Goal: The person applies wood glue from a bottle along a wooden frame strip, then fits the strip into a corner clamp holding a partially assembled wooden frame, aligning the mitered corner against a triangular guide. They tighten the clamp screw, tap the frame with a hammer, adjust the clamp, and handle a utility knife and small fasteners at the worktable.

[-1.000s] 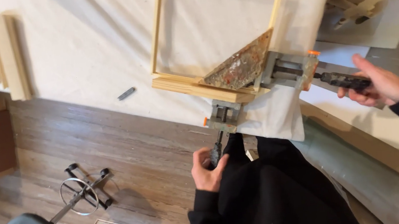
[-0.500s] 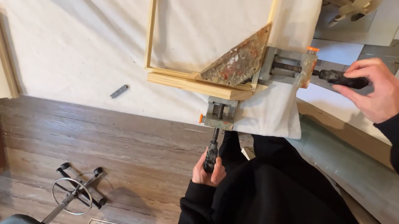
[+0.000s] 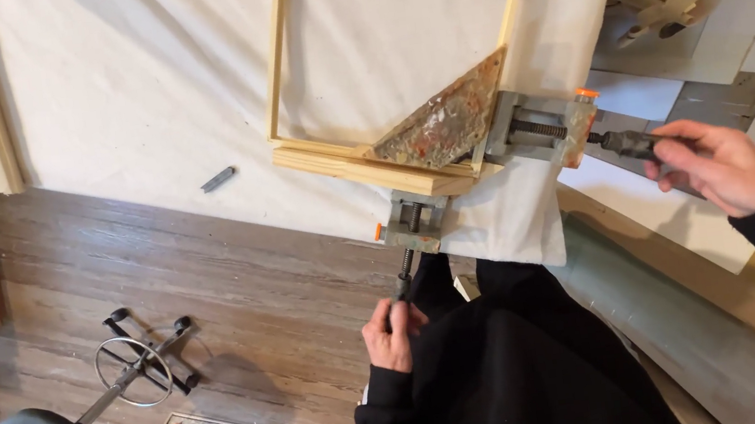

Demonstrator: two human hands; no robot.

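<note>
Where the black sleeves end, left hand (image 3: 395,333) clenched round lower clamp handle (image 3: 404,286), right hand (image 3: 719,165) gripping side clamp handle (image 3: 623,145). Just beyond both, corner clamp (image 3: 485,144) pinching wooden frame (image 3: 397,64) on the cloth-covered table (image 3: 112,111). Probably heavy, stiff metal; light, dentable wood; best held by handles. Screw threads partly hidden; fingertips hard to make out.

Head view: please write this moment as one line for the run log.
left hand: grips near clamp handle | right hand: grips side clamp handle | corner clamp: holds wooden frame corner | white cloth: under frame
</note>
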